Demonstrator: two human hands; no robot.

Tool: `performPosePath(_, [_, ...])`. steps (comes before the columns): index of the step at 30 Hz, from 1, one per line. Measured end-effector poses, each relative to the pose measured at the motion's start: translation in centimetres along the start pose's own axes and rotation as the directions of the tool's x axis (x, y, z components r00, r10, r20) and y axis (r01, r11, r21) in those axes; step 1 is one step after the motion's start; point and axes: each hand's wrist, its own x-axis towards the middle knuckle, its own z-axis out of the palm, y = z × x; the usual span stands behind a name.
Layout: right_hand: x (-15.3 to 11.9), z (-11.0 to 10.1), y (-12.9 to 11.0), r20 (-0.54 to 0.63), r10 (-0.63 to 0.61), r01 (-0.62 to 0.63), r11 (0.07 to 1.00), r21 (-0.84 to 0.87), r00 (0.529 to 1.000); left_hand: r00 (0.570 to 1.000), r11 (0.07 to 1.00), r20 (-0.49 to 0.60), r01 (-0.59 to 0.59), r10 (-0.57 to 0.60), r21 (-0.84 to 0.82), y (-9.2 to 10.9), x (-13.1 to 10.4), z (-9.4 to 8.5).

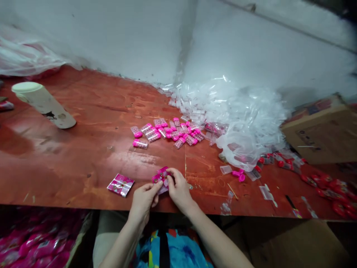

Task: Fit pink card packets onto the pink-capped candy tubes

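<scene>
A pink printed packet (pixel 157 177) is pinched between both hands near the table's front edge. My left hand (pixel 145 199) grips its lower left side with thumb and fingers. My right hand (pixel 178 190) has its fingertips closed on the packet's right side. To the left, a flat stack of pink printed wrappers (pixel 121 185) lies on the table. Beyond the hands is a loose pile of small clear boxes with pink caps (pixel 173 132), filled with what look like little round pieces.
On the red table (pixel 92 149) stands a pale tumbler (pixel 44 106). Clear plastic bags (pixel 237 115) heap against the wall beside a cardboard box (pixel 320 130). Red-capped items (pixel 337 193) lie at the right. A bin of pink packages (pixel 36 242) sits below the left edge.
</scene>
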Motion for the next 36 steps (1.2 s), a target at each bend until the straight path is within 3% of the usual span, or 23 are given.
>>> performPosePath(4, [0.9, -0.1, 0.0, 0.154, -0.118, 0.168, 0.914, -0.37, 0.981, 0.999, 0.996, 0.011, -0.03, 0.031, -0.08, 1.4, -0.3, -0.4])
performPosePath(8, [2.5, -0.6, -0.2, 0.322, -0.235, 0.362, 0.828, -0.428, 0.917, 0.998, 0.985, 0.059, 0.007, 0.003, -0.174, 2.7, -0.8, -0.6])
performPosePath(10, [4.4, -1.4, 0.2, 0.206, -0.207, 0.27, 0.893, -0.359, 0.956, 0.998, 0.98, 0.055, 0.025, -0.015, -0.196, 3.0, -0.9, -0.6])
performPosePath(12, [7.1, -2.4, 1.0, -0.008, -0.058, 0.054, 0.962, -0.268, 0.998, 0.999, 0.978, 0.039, 0.029, -0.021, -0.206, 2.9, -0.9, -0.7])
performPosePath(15, [11.5, -3.3, 2.4, -0.209, 0.114, -0.165, 0.956, -0.243, 0.971, 0.999, 0.977, 0.026, 0.033, -0.028, -0.212, 2.6, -0.9, -0.5])
performPosePath(18, [14.4, -2.9, 3.4, -0.292, 0.196, -0.263, 0.942, -0.21, 0.936, 0.999, 0.976, 0.034, 0.047, -0.041, -0.214, 2.5, -1.0, 0.0])
performPosePath(22, [14.2, -2.1, 4.0, -0.264, 0.238, -0.265, 0.962, -0.068, 0.935, 0.998, 0.962, 0.021, 0.063, -0.06, -0.264, 2.8, -1.0, 0.2])
performPosePath(28, [8.7, -3.6, 3.5, -0.009, 0.235, -0.223, 0.931, 0.289, 0.972, 0.997, 0.929, -0.011, 0.066, -0.075, -0.365, 3.4, -0.7, -0.3])
performPosePath(30, [6.5, -4.3, 2.5, 0.122, 0.241, -0.27, 0.839, 0.473, 0.963, 0.996, 0.905, -0.008, 0.074, -0.086, -0.42, 3.6, -0.7, 0.0])
performPosePath(33, [3.4, -5.1, 0.7, 0.359, 0.246, -0.435, 0.488, 0.757, 0.901, 0.994, 0.865, 0.012, 0.104, -0.113, -0.491, 3.8, -0.6, 0.7])
performPosePath(34, [2.5, -5.2, 0.1, 0.427, 0.246, -0.491, 0.368, 0.79, 0.87, 0.991, 0.853, 0.026, 0.124, -0.129, -0.506, 3.8, -0.6, 1.0])
performPosePath(36, [0.9, -5.0, -0.8, 0.524, 0.251, -0.576, 0.224, 0.787, 0.814, 0.985, 0.827, 0.056, 0.17, -0.166, -0.536, 3.6, -0.6, 1.3])
